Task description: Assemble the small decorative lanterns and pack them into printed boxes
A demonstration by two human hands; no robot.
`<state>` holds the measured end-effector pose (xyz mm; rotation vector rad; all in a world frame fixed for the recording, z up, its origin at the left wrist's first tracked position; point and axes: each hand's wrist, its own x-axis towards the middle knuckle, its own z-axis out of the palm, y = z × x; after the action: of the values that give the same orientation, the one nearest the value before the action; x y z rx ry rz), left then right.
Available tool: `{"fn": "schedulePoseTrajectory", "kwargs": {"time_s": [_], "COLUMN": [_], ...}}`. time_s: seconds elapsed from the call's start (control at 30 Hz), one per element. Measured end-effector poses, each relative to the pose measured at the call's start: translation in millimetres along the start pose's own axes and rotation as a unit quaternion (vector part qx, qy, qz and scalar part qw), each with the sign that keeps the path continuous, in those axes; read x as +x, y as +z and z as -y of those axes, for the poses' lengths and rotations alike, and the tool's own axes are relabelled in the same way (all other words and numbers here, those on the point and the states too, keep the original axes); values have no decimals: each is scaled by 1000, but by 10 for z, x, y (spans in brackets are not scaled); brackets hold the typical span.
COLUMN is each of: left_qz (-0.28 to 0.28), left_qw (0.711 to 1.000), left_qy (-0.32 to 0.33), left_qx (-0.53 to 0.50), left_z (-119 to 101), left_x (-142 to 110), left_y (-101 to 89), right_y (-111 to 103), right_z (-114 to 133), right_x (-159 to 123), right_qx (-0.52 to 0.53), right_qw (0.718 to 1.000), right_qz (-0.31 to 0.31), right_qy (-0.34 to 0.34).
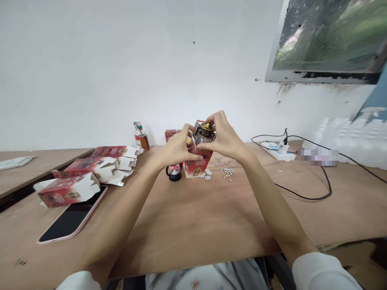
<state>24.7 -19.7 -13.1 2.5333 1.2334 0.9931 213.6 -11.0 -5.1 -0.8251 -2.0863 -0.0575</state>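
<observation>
Both hands are raised in front of me around a red printed box (pixel 196 167) and a small clear lantern-shaped ornament (pixel 204 137) with a gold-coloured top. My right hand (pixel 225 137) has its thumb and fingers curled about the ornament. From the other side, my left hand (pixel 178 147) grips the box's left edge, its thumb across the front. Whether the ornament sits inside the box or before it, I cannot tell. A second little ornament (pixel 174 172), black-based with red and white inside, stands on the table below my left hand.
Several open red boxes (pixel 87 167) lie at the left, near a phone (pixel 74 215). A bottle of amber liquid (pixel 142 139) stands by the wall. Small round pieces (pixel 227 173) are scattered right of the box. A power strip (pixel 278 151) and black cables (pixel 320 197) occupy the right side.
</observation>
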Motion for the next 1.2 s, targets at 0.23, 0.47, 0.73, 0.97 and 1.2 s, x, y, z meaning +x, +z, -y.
{"fn": "schedulePoseTrajectory", "kwargs": {"time_s": [0.23, 0.47, 0.73, 0.97, 1.2], "left_qz": [32, 58, 94, 120, 96], "left_qw": [999, 998, 995, 991, 988], "left_qy": [27, 37, 36, 45, 121], "left_qx": [28, 14, -14, -25, -13], "left_z": [49, -62, -114, -102, -74], "left_x": [25, 6, -22, -7, -18], "left_y": [58, 5, -14, 3, -79], "right_y": [8, -89, -160, -155, -328], "right_z": [-65, -73, -2, -26, -169], "right_x": [2, -2, -16, -18, -32], "right_qx": [15, 60, 102, 119, 233], "right_qw": [991, 988, 972, 969, 972], "right_qz": [120, 140, 213, 217, 11], "right_qy": [-53, -33, -11, -4, -24]}}
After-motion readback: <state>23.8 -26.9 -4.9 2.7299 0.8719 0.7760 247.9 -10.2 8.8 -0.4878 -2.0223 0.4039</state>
